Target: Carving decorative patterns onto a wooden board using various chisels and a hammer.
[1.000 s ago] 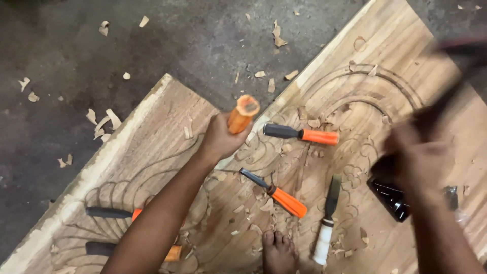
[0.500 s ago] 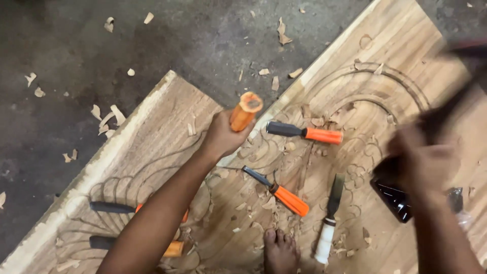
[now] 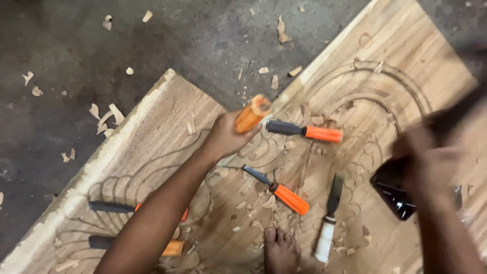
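Observation:
My left hand [image 3: 225,136] grips an orange-handled chisel [image 3: 252,113], its blade end hidden against a large carved wooden panel [image 3: 167,127] lying on the floor. My right hand [image 3: 423,162], blurred by motion, holds a dark mallet [image 3: 451,119] raised at the right. Three more chisels lie loose on the panel: a black-and-orange one [image 3: 303,132] just right of my left hand, an orange-handled one [image 3: 278,190] below it, and a white-handled one [image 3: 328,223]. My bare foot [image 3: 280,249] rests on the panel at the bottom.
Two more chisels [image 3: 116,207] lie under my left forearm at lower left. A dark glossy flat object [image 3: 398,195] lies by my right hand. Wood chips [image 3: 109,115] litter the grey concrete floor [image 3: 76,56] and the carving.
The right hand with the mallet has stayed blurred and swinging at the right. My left hand and its chisel have held nearly the same spot on the panel.

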